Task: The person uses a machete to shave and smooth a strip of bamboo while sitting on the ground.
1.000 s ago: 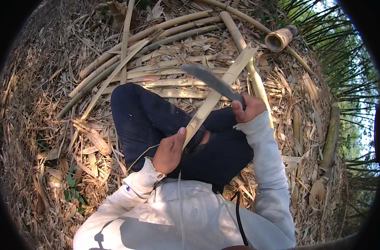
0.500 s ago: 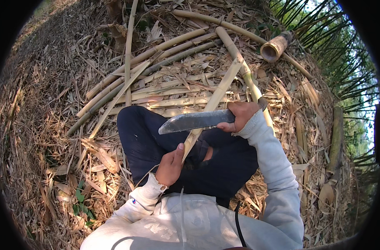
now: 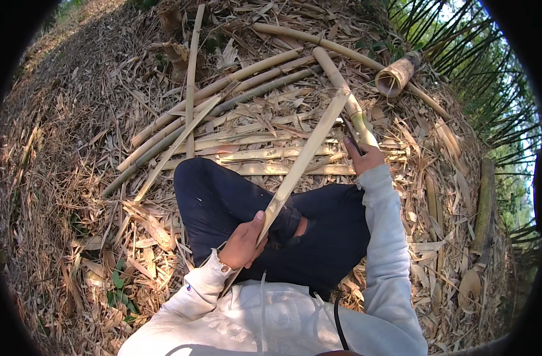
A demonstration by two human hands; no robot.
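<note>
Head view: bamboo strip (image 3: 307, 145) runs diagonally from the left hand (image 3: 241, 245), over the lap, to upper centre-right of frame. Its top end overlaps a bamboo pole (image 3: 357, 118) in the picture; can't tell if they touch.

Handling, my read: strip is light and stiff along its length, a bit springy across the thin way. Not fragile, though it could split along the grain. Pale face looks dry, so low slip; cut edges are probably sharp. Best hold is near the lower end, thumb flat on the face, fingers underneath and off the edges. Long free end will likely swing if the grip is loose.

Left hand: fingers closed round the strip's lower part, thumb lying along it, pointing up-frame. Forearm comes in from lower left, elbow bent, wrist over the dark trousers (image 3: 214, 199).

Right hand (image 3: 369, 160): right of centre, fingers wrapped round the knife (image 3: 350, 133), thumb on its left side. Blade is nearly edge-on, tip toward upper left, just right of the strip; contact not clear. Handle mostly hidden in the fist. Forearm runs up the right side, straighter than the left. Knife looks the heavier piece, so firm handle grip.
</note>
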